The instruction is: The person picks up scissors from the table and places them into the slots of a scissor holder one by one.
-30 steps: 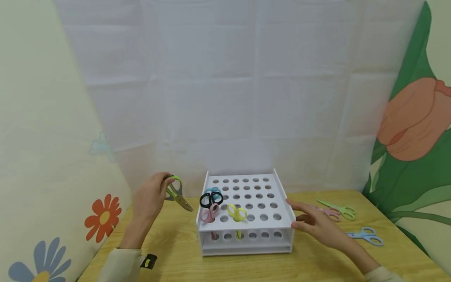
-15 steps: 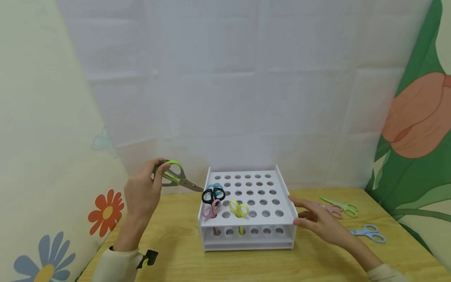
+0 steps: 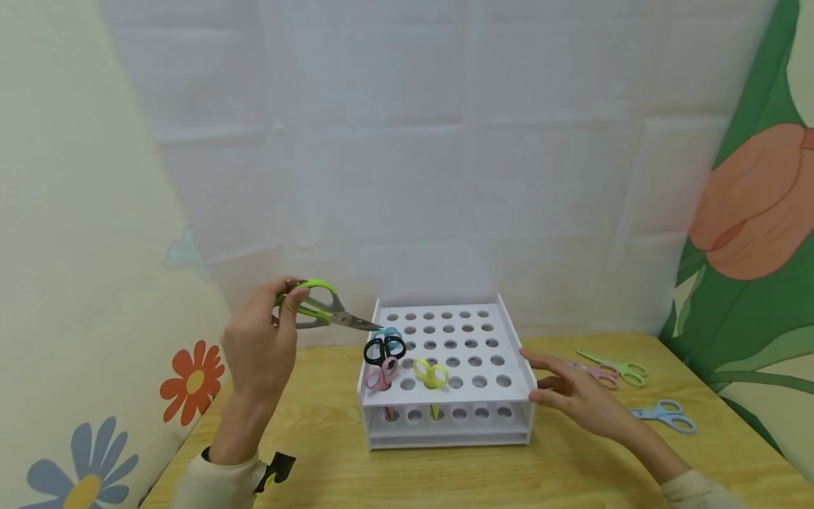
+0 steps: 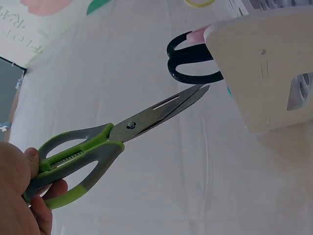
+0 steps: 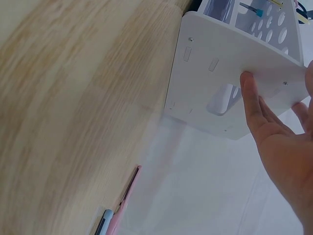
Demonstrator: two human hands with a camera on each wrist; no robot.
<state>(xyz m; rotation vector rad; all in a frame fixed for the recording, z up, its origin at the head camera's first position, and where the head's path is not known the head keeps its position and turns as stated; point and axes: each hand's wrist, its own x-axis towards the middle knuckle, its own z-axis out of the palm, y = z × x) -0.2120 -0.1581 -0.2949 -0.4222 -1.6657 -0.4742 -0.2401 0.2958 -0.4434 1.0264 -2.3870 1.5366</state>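
My left hand (image 3: 261, 346) pinches the handles of large green-and-grey scissors (image 4: 131, 125), held in the air at the left of a white rack with round holes (image 3: 448, 440). Their metal blades point right; in the head view the tips overlap the rack's left edge by the teal scissors (image 3: 393, 333). Black scissors (image 3: 384, 350), pink scissors (image 3: 381, 377) and yellow scissors (image 3: 432, 377) stand handles-up in its holes. My right hand (image 3: 581, 399) rests its extended fingers against the rack's right side wall (image 5: 210, 83). Most of the teal pair is hidden.
On the wooden table (image 3: 318, 424), right of the rack and beyond my right hand, lie light-green scissors (image 3: 629, 372), another pink pair (image 3: 605, 375) and blue scissors (image 3: 664, 413). A white sheet (image 3: 407, 177) hangs behind.
My left hand has risen and carried the green-and-grey scissors rightward, swinging their blades from pointing down to nearly level, over the rack's left edge. My right hand has stayed on the rack.
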